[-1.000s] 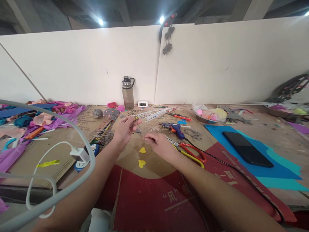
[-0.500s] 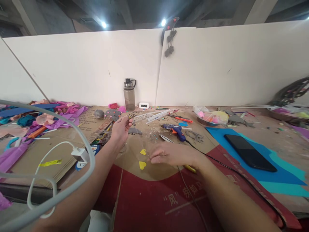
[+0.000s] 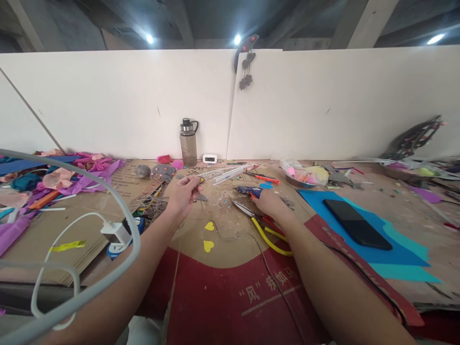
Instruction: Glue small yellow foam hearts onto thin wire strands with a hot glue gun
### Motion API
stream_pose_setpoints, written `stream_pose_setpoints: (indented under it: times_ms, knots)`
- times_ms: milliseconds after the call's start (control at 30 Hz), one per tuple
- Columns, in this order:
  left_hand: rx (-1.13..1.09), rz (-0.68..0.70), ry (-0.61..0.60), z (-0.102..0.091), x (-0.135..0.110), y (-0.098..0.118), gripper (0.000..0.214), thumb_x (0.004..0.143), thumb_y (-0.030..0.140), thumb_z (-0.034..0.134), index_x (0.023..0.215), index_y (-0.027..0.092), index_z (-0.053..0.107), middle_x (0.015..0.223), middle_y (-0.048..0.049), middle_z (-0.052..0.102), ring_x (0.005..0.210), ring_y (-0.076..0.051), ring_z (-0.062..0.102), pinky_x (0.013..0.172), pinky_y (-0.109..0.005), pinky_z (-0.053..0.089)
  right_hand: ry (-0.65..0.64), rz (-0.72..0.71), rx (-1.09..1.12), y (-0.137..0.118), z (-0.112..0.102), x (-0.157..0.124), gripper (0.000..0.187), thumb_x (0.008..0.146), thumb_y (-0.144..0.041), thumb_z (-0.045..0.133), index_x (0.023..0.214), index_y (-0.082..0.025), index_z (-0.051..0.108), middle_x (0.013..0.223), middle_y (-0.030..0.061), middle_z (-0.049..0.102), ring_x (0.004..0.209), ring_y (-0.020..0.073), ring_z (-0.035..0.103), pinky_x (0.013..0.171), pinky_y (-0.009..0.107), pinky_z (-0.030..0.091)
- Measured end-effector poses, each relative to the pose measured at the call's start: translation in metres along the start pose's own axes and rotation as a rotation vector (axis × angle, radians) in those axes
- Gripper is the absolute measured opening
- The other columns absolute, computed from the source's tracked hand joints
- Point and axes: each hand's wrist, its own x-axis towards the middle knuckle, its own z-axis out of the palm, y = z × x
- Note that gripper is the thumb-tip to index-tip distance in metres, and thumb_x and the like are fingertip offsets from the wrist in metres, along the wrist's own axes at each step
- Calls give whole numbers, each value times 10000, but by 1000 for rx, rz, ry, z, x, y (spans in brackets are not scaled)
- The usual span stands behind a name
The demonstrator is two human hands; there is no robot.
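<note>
My left hand (image 3: pixel 185 194) is raised over the cardboard, thumb and fingers pinched on a small yellow piece (image 3: pixel 201 180) that is mostly hidden. Just beyond those fingers lies a grey felt-like scrap (image 3: pixel 201 197). My right hand (image 3: pixel 269 203) is closed around the handle of a blue glue gun (image 3: pixel 250 191), whose nozzle points left. Below that wrist rest yellow-handled scissors (image 3: pixel 256 222), partly covered by the forearm. Two yellow hearts, an upper heart (image 3: pixel 209 226) and a lower heart (image 3: pixel 208 246), lie between my arms beside a thin grey cord (image 3: pixel 224 238).
White glue sticks (image 3: pixel 233 175), an orange cutter (image 3: pixel 268 178) and a bottle (image 3: pixel 189 143) are toward the back. On the right a black phone (image 3: pixel 355 224) lies on blue sheets (image 3: pixel 391 254). A white cable (image 3: pixel 124 201) loops across the left, near coloured scraps (image 3: pixel 57 178).
My right hand has moved from beside the yellow hearts, away and to the right, onto the glue gun. The scissors are more exposed. My left hand keeps its pinch; the view has shifted slightly.
</note>
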Motion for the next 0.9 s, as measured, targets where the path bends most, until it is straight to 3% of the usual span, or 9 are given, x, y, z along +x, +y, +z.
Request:
stream_pose_setpoints:
  times_ms: [100,300,367,467,567,667,767,900]
  knots:
    - [24,-12,-13,-1,1,-2,272,589,316,794,657,138,601,640,-1,598,469,-44,473,361,-168,206,-28,83,42,2,4,4,224,733,-174,594,911,-58,665,974,279,681,901,330,663,719,362,454]
    - [44,-27,-30,0,-1,-2,301,593,361,796,687,132,623,717,-31,654,474,-43,481,371,-179,213,18,98,255,-4,-15,-2,225,740,-245,564,944,-156,597,880,132,700,764,239,656,628,307,462]
    - [53,-34,-24,0,-2,-1,307,599,375,793,695,131,632,722,-34,658,477,-43,479,371,-178,203,46,44,463,-13,-19,-10,212,746,-264,567,943,-186,561,806,90,680,692,218,638,589,307,466]
    - [59,-47,-22,-2,-1,-1,312,607,389,789,704,132,641,749,-40,673,480,-41,482,369,-175,192,16,-106,988,-34,-24,-27,229,720,-245,608,927,-237,508,711,27,630,596,192,594,545,317,472]
    - [45,-58,-4,-5,1,-2,315,601,388,793,727,138,650,785,-49,690,477,-40,486,358,-172,174,-47,-233,1214,-53,-28,-45,273,723,-266,623,949,-247,473,757,-11,624,556,144,557,527,290,467]
    - [15,-63,21,-6,1,-3,309,598,376,798,732,139,651,804,-59,702,463,-36,480,350,-167,164,-75,-332,1180,-64,-32,-58,279,749,-304,606,990,-224,490,771,-19,629,534,119,528,516,265,452]
    - [3,-60,31,-6,0,-2,298,603,370,795,728,140,652,825,-65,714,451,-34,477,345,-169,166,2,-356,990,-67,-31,-65,316,788,-322,572,1075,-197,523,767,-4,634,559,134,539,552,277,463]
    - [19,-51,55,-4,-3,0,297,604,375,788,744,145,662,819,-55,716,436,-32,474,342,-174,166,193,-435,691,-65,-26,-68,469,829,-312,545,1275,-180,490,1057,91,659,872,219,612,815,380,482]
